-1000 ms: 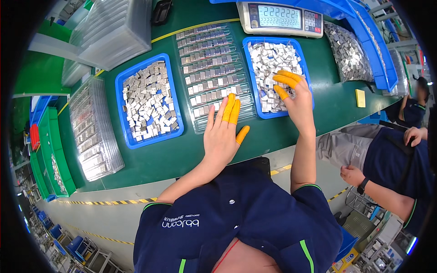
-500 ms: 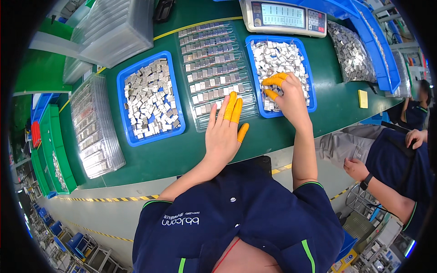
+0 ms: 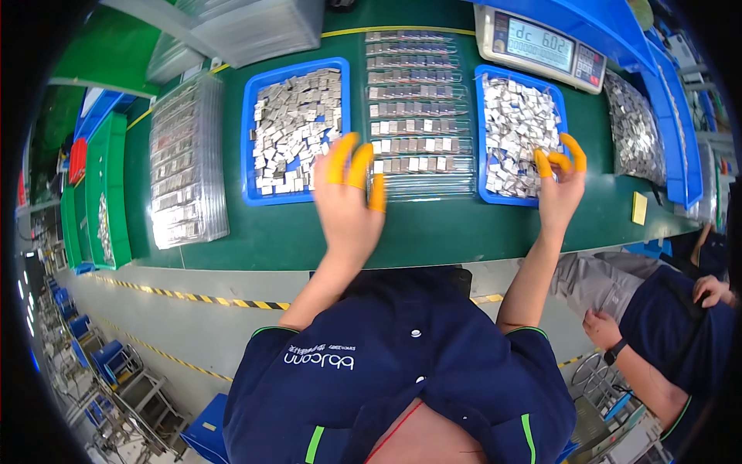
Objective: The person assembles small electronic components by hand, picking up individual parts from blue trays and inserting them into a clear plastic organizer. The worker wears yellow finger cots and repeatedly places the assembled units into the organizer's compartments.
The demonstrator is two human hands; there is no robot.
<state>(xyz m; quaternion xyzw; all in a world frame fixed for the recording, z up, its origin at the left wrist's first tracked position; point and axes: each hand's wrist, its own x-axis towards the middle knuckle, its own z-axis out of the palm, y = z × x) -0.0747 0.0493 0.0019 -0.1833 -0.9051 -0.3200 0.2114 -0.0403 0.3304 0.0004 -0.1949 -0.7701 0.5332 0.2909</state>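
Observation:
My left hand (image 3: 349,205), in yellow finger cots and slightly blurred, is over the gap between the left blue tray (image 3: 249,139) and a clear blister tray (image 3: 417,192). Its fingers are stretched out and apart, with nothing visible in them. Small silvery rectangular connector pieces (image 3: 297,108) fill the left blue tray. More of these pieces lie in rows in the blister tray. My right hand (image 3: 563,189), also in yellow finger cots, is at the right edge of the right blue tray (image 3: 485,182), above whitish connector pieces (image 3: 514,116). Its fingers are curled toward the thumb; what they hold is too small to tell.
A digital scale (image 3: 541,46) stands behind the right tray, beside a bag of metal parts (image 3: 634,127). Stacked clear trays (image 3: 188,162) and green bins (image 3: 108,201) are at the left. A yellow pad (image 3: 639,208) lies far right; a seated person (image 3: 649,325) is beyond.
My left hand has moved from the blister tray's front toward the left blue tray. My right hand has drawn back to the right tray's edge. The view has shifted, and the scale's display differs.

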